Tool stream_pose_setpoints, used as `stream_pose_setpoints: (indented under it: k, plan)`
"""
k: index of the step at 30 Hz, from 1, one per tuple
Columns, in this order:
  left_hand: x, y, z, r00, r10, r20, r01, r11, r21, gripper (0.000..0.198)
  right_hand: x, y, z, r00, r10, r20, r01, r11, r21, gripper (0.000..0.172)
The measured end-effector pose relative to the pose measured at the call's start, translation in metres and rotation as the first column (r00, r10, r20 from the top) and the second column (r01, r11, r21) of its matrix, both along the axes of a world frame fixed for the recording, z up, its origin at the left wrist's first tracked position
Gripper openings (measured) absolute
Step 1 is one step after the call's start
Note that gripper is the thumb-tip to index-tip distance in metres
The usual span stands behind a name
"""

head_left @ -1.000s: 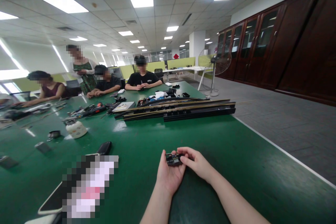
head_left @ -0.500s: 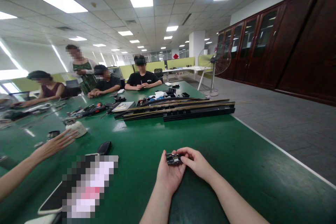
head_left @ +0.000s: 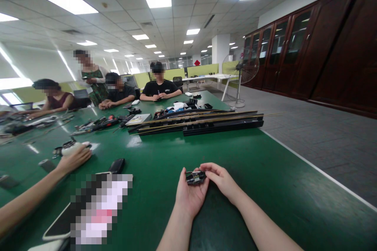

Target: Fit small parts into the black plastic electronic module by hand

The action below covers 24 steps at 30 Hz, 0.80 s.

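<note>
A small black part with bright metal pieces (head_left: 196, 177) lies on my left hand (head_left: 191, 198), which is turned palm up. The thumb and fingers of that hand curl round its sides. At the part's right end, my right hand (head_left: 220, 178) has its thumb and fingertips bent together against it. What sits between those right fingertips is too small to tell. Both hands are held over the front of the green table (head_left: 253, 160).
Long black rails (head_left: 224, 122) with thin brass-coloured rods lie ahead. To the left are a phone-like device (head_left: 59, 215), a black object (head_left: 117, 166) and a co-worker's hand (head_left: 76, 159) on a white rounded object (head_left: 72, 148). Tools (head_left: 103, 123) lie farther back, and several people sit beyond.
My right fingers have shifted slightly to the right along the black part, uncovering more of it. At left, the co-worker's hand has come down onto the white object.
</note>
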<state>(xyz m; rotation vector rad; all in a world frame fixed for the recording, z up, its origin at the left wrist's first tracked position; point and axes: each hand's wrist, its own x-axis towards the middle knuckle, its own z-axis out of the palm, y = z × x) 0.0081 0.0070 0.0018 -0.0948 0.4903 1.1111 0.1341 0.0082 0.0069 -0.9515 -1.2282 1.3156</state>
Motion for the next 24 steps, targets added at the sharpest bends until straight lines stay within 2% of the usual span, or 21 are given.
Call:
stream_pose_setpoints:
  k: [4, 9, 15, 24]
  plan:
    - [-0.001, 0.000, -0.001, 1.000, -0.013, -0.028, 0.014, 1.000, 0.009, 0.028, 0.003, 0.004, -0.006, 0.998, -0.066, -0.017, 0.066, 0.997, -0.031, 0.021]
    - [-0.001, 0.001, -0.001, 1.000, -0.028, -0.013, 0.028, 0.999, 0.015, 0.032, 0.006, 0.010, -0.012, 0.980, -0.124, -0.155, 0.100, 0.983, -0.155, 0.023]
    - [-0.002, 0.001, 0.001, 0.998, -0.070, -0.004, 0.070, 0.997, 0.019, 0.034, 0.006, 0.011, -0.011, 0.984, -0.085, -0.154, 0.060, 0.985, -0.161, 0.023]
    - [-0.004, -0.002, 0.001, 0.999, -0.046, 0.011, 0.045, 0.996, 0.074, 0.030, 0.008, 0.012, -0.014, 0.984, -0.067, -0.165, 0.038, 0.984, -0.172, 0.028]
